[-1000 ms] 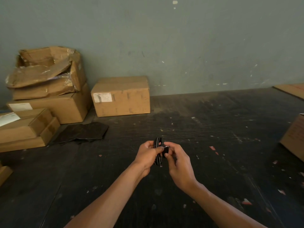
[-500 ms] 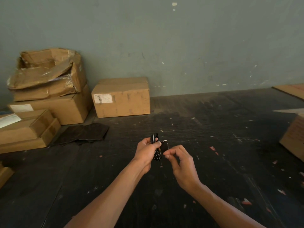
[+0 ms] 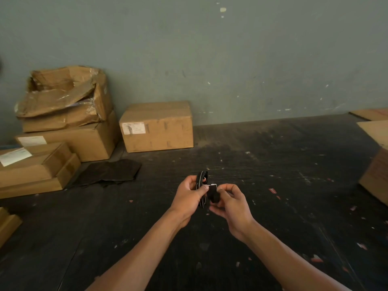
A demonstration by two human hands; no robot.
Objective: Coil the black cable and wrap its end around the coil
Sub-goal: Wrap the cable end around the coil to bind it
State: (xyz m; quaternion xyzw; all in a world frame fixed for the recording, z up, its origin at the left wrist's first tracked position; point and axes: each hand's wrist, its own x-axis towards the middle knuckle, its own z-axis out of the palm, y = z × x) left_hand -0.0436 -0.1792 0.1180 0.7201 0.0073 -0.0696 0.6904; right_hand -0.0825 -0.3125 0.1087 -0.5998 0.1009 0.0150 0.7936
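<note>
The black cable (image 3: 202,185), already gathered into a narrow upright coil, is held in mid-air above the dark table (image 3: 294,185). The coil is clamped in the left hand (image 3: 189,196) so the loops cannot spring apart. Its end piece (image 3: 214,194) is pinched by the right hand (image 3: 233,204) just beside the coil, apparently for wrapping. Cardboard boxes (image 3: 157,127) are stacked well apart, along the wall.

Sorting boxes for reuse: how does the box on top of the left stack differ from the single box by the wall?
The top box is crushed, its flaps torn open; the single box is square and closed. The top box rests on another carton; the single box sits on the floor. Both are brown cardboard.
</note>
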